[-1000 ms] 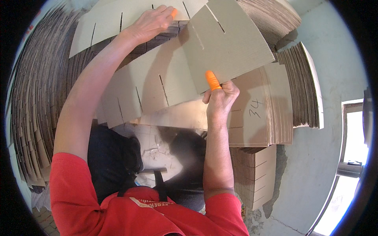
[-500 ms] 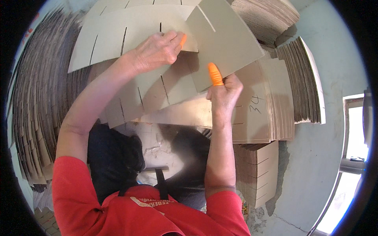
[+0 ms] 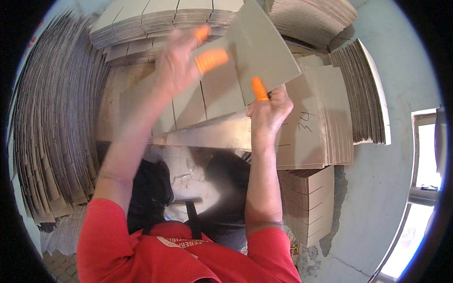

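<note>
My right hand [image 3: 271, 106], an orange finger cot on its thumb, is closed on the lower edge of a grey cardboard sheet [image 3: 264, 52], which stands tilted up in front of me. My left hand [image 3: 179, 63] is smeared by motion to the left of that sheet. Its orange-capped thumb and finger are spread apart with nothing visible between them. Beneath both hands lies slotted cardboard [image 3: 188, 101] with dark cuts across it, partly covered by my left forearm.
A stack of slotted cardboard [image 3: 165, 21] lies at the back. A tall pile of sheets [image 3: 61, 118] fills the left side. More cardboard stacks [image 3: 314, 118] stand at the right, near the wall [image 3: 373, 188] and a window [image 3: 420, 188]. A wooden surface [image 3: 212, 134] lies in front of my legs.
The slotted strip that my left hand was gripping is out of that hand, and the back stack is uncovered. My left fingers have spread. The sheet in my right hand has shifted slightly left.
</note>
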Available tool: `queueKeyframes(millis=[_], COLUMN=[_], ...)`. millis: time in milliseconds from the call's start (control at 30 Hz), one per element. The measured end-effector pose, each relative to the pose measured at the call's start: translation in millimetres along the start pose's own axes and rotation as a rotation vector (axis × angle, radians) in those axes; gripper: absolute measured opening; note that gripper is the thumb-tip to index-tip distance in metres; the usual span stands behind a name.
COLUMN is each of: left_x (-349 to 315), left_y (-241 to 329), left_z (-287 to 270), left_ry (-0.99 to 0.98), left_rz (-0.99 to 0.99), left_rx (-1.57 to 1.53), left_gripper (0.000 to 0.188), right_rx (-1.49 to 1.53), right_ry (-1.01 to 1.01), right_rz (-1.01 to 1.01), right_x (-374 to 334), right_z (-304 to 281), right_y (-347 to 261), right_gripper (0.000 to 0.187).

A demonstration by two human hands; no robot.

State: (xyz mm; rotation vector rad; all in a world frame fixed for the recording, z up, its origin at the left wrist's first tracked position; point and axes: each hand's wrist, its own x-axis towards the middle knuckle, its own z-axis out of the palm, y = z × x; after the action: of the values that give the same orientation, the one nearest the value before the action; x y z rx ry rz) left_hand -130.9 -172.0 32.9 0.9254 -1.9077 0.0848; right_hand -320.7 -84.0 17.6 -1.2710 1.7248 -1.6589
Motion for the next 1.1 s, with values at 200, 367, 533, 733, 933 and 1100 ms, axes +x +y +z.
queueKeyframes(millis=[200, 367, 533, 733, 933, 1100], left_x=[64, 79, 72, 86, 83, 64], left_y=[-158, -173, -181, -138, -106, -80], left_z=[34, 48, 32, 24, 22, 20], left_ry=[-0.245, -0.537, -0.326, -0.103, -0.168, -0.158], left_rz=[0.126, 0.135, 0.241, 0.377, 0.417, 0.477], left_rx=[0.753, 0.748, 0.632, 0.451, 0.623, 0.612], left_gripper=[0.040, 0.018, 0.027, 0.049, 0.052, 0.048], right_rx=[0.044, -0.008, -0.111, -0.130, 0.032, 0.003], right_ry=[0.075, 0.041, 0.021, 0.048, 0.046, 0.058], right_rz=[-0.248, -0.143, -0.244, -0.259, -0.180, -0.291], right_x=[5, 2, -1, -3, -3, -3], right_z=[11, 12, 11, 6, 10, 8], right_y=[18, 10, 3, -2, -1, -4], right_gripper=[0.027, 0.033, 0.029, 0.021, 0.027, 0.023])
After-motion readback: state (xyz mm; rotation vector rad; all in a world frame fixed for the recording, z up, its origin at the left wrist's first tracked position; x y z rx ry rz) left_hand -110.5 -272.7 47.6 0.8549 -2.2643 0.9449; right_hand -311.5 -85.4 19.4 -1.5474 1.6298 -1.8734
